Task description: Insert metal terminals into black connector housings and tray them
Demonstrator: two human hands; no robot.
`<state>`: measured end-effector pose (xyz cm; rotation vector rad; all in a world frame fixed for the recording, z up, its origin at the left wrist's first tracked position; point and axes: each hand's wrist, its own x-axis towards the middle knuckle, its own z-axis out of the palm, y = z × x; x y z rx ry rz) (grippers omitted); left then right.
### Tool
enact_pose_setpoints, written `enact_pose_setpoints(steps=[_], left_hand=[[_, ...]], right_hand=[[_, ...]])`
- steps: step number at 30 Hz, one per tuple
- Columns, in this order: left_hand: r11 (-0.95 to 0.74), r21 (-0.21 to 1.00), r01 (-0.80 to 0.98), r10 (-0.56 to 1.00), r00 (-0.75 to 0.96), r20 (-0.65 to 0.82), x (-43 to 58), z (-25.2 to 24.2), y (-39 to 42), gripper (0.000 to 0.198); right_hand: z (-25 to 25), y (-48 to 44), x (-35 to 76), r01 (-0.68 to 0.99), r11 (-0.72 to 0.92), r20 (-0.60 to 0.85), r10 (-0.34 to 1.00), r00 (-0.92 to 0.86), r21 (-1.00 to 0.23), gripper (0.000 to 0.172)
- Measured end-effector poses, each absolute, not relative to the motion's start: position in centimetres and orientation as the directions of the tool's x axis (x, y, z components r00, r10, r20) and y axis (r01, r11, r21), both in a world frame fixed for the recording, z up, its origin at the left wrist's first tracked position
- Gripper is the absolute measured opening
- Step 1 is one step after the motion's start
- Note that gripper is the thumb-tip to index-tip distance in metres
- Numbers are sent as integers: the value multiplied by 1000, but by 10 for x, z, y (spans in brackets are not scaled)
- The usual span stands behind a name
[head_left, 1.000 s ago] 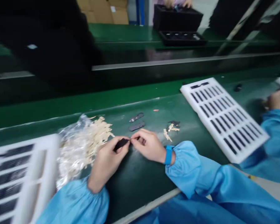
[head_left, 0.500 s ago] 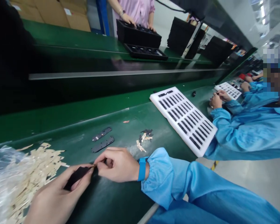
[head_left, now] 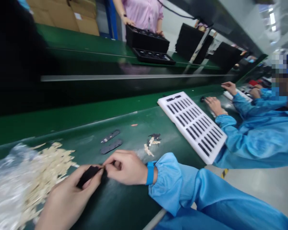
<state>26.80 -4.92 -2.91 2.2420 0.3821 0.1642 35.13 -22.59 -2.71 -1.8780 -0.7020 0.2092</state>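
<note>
My left hand is closed round a black flat part, most of it hidden by the fingers. At the tip of that part, my right hand pinches with thumb and forefinger; whatever is between them is too small to make out. The fingertips of both hands meet there. Just beyond lie two slim dark plates, one behind the other. A small heap of black and cream scraps sits to their right. Beside my left hand spreads a pile of cream strips, partly under a clear plastic bag.
A white tray with rows of black strips stands at the right. Past it, a co-worker's blue sleeves reach over the bench. A raised green shelf bears black trays, with a person in pink behind.
The whole view has shifted slightly, so things sit a little further right. My hands keep the same grip. The co-worker's hands have moved apart, one reaching toward a small black object.
</note>
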Motion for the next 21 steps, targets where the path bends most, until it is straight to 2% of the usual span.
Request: enact_pose_setpoints(steps=[2, 4, 7, 10, 16, 19, 21], left_hand=[[-503, 825, 257, 353, 933, -75, 268, -11, -52, 29], [-323, 901, 291, 459, 880, -120, 269, 3, -53, 27], [43, 995, 87, 713, 695, -92, 273, 8, -45, 29], [138, 990, -24, 800, 592, -97, 275, 3, -39, 34], [119, 992, -51, 690, 722, -45, 271, 8, -57, 29], [180, 984, 8, 583, 805, -113, 267, 13, -64, 30], [296, 954, 54, 476, 857, -197, 265, 14, -67, 33]], right_hand=[[-24, -229, 349, 371, -216, 194, 566, 801, -903, 8], [-22, -233, 347, 330, -167, 185, 564, 805, -929, 11], [-23, -238, 348, 365, -218, 184, 572, 800, -905, 13], [-25, -240, 351, 457, -243, 198, 663, 722, -856, 18], [-27, -244, 348, 620, -302, 256, 716, 649, -725, 14], [-26, -243, 347, 629, -272, 265, 734, 625, -728, 14], [-24, -244, 349, 604, -242, 272, 725, 633, -759, 12]])
